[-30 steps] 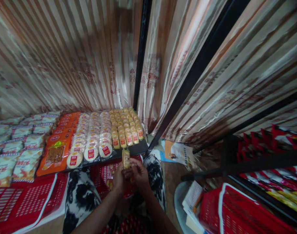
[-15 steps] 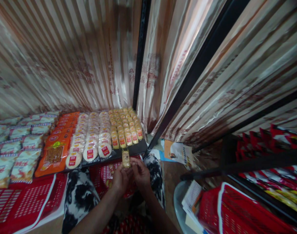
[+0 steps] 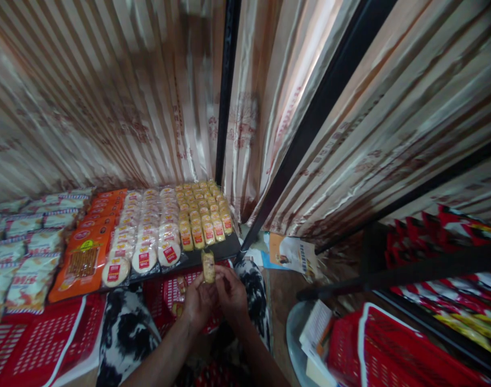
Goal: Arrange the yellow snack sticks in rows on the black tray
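A small yellow wrapped snack (image 3: 208,267) stands upright between my hands, just in front of the black shelf edge. My left hand (image 3: 199,301) is closed around its lower end. The fingers of my right hand (image 3: 232,294) are bent together at its right side, apparently pinching the wrapper. Behind it, rows of similar yellow wrapped snacks (image 3: 208,228) stand on the black shelf (image 3: 225,248). A red basket (image 3: 160,298) sits below my hands between my knees, with a few wrapped snacks (image 3: 177,309) inside.
Left along the shelf are round white crackers (image 3: 144,259), orange stick-snack bags (image 3: 82,260) and pale snack bags (image 3: 33,282). Another red basket (image 3: 47,338) lies at lower left. Right are a black metal post (image 3: 285,166), a red basket (image 3: 402,349) and racked red packets (image 3: 414,242). Curtains (image 3: 148,107) hang behind.
The view has shifted slightly, so the shelf goods sit a little further left and lower. My hands still hold the yellow snack in nearly the same place.
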A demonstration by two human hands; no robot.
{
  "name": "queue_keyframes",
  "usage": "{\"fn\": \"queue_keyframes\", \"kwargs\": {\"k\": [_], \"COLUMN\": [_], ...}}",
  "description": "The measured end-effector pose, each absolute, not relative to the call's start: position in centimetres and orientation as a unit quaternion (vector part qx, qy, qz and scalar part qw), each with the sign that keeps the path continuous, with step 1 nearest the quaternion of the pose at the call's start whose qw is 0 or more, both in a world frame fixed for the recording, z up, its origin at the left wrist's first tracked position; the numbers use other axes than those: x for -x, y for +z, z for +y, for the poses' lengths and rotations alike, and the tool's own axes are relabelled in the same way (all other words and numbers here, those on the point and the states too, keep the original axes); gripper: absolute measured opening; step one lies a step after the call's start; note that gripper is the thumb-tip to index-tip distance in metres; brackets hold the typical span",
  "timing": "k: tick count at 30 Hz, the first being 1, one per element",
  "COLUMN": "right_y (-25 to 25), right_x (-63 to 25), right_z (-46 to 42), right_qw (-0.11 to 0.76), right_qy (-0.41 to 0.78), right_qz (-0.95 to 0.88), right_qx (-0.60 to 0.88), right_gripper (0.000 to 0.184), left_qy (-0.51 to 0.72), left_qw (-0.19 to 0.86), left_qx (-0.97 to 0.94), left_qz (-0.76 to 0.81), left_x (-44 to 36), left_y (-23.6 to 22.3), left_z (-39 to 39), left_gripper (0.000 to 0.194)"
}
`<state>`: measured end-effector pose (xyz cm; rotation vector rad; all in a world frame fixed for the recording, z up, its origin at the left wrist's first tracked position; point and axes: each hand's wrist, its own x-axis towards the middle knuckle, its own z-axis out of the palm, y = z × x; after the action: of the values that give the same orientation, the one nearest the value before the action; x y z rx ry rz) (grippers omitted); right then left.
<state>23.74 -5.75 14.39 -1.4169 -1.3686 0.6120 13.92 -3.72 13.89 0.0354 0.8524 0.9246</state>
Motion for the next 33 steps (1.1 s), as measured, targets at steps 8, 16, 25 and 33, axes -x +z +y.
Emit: {"fn": "queue_keyframes", "kwargs": {"k": [8, 16, 25, 33], "right_y": [13.2, 13.0, 11.6, 12.0], "right_x": [-24.3, -24.6, -25.1, -25.2], "right_z": [-5.6, -5.8, -5.4, -5.3], "right_qw": [0.484, 0.454, 0.442, 0.382], "right_qy": [0.223, 0.279, 0.294, 0.140], "right_qz": [-0.565, -0.548, -0.541, -0.603], "right_qx": [0.631, 0.645, 0.653, 0.686], "right_gripper": [0.029, 0.032, 0.033, 0.033], "left_qy": [0.460, 0.485, 0.493, 0.467], "left_qw": [0.790, 0.752, 0.712, 0.675], "left_qx": [-0.039, -0.105, -0.153, -0.202], "left_qz": [0.403, 0.433, 0.476, 0.534], "left_x": [-14.3, -14.7, -15.1, -15.2], "left_y": [14.7, 14.5, 14.0, 14.4], "left_z": [-3.8, -3.9, -3.6, -3.1], "left_gripper": [0.015, 0.027, 0.036, 0.038]}}
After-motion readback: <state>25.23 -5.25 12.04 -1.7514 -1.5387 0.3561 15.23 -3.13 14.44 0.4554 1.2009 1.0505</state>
